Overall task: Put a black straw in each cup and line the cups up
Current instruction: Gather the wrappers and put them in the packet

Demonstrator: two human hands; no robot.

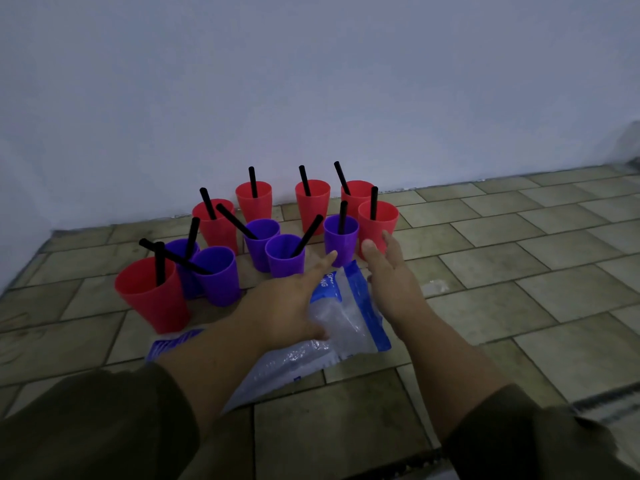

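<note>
Tiled floor [519,271] met a pale wall [311,81]. Six red cups [254,200] and five purple cups [221,275] stood in a loose cluster near the wall, a black straw [252,181] in each. A clear, blue-edged plastic bag [346,320] lay in front. Left hand [287,306] reached over the bag, fingers straight, index tip just short of the right-hand purple cup [341,237]. Right hand [388,271] was spread wide, thumb touching the rightmost red cup [379,220] low down.

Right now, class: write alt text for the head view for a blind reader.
Two hands reach over a plastic bag toward eleven cups on a tiled floor: the left hand toward a purple cup, the right hand touching a red cup. Every cup, six red and five purple, holds a black straw.
</note>
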